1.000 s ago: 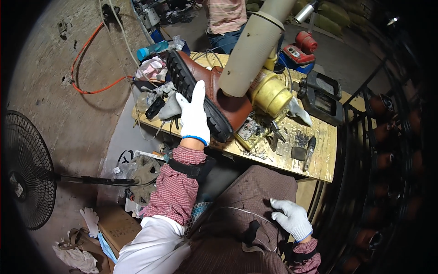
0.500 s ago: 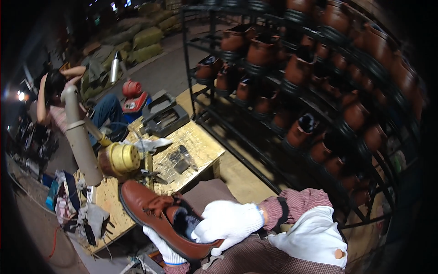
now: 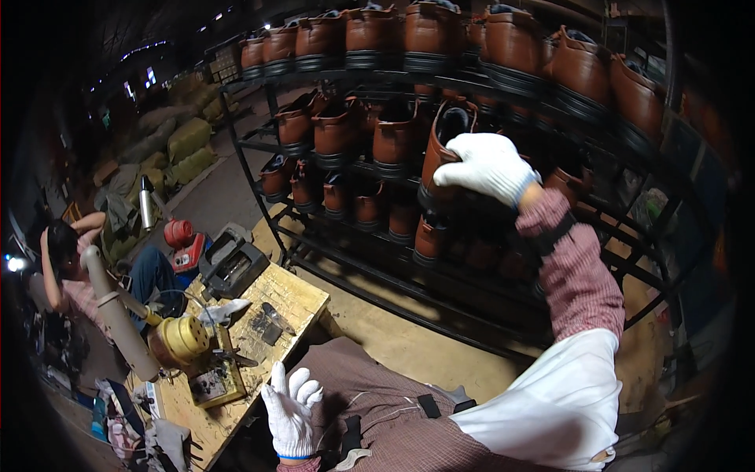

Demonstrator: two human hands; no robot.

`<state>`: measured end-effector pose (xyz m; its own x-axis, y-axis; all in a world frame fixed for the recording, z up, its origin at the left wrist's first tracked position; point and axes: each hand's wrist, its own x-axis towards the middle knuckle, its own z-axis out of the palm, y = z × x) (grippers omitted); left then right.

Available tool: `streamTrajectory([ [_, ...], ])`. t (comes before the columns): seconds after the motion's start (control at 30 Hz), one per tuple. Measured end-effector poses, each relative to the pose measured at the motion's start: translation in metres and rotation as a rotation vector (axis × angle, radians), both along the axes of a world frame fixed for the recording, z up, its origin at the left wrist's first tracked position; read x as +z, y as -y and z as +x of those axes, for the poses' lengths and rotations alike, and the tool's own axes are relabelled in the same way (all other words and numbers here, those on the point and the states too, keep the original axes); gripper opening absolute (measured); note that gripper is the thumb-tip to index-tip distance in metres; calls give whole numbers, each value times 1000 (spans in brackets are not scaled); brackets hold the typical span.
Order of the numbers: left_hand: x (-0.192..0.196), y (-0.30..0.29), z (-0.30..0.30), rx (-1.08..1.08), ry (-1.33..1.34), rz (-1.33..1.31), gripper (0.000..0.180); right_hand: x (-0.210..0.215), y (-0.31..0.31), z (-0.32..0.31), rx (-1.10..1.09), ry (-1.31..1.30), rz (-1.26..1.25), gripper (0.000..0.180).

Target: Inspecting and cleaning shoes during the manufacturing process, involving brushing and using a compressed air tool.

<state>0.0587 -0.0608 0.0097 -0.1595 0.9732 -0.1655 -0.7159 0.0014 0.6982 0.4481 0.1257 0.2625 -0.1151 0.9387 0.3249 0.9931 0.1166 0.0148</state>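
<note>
Head view. The two hands, both in white knitted gloves, are well apart. The right hand (image 3: 491, 167), right of centre in the upper half of the frame, is clamped on the rim of a brown shoe (image 3: 435, 161) with a dark lining. The shoe is at a middle level of a black rack (image 3: 251, 165); whether its sole bears on the shelf cannot be determined. The left hand (image 3: 291, 413), lower centre-left, is free, fingers parted and slightly curled, near the edge of the worktop (image 3: 295, 295).

Similar shoes (image 3: 431, 35) stand in rows across the upper frame, black soles down. At left, a yellow fitting (image 3: 185, 340) sits beside a beige tube (image 3: 122, 318). Beyond the worktop is a red device (image 3: 189, 253); any marking on it is too small to read. At the left edge, a person (image 3: 75, 291) has arms raised to the head.
</note>
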Motion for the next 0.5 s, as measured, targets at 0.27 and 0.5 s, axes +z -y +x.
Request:
streamTrajectory([
  [0.27,-10,23,-25,138,131,-56,72,-28,13,77,-350,98,350,41],
  [0.5,-36,25,-16,19,-90,-28,68,-78,104,-86,196,370,766,38],
])
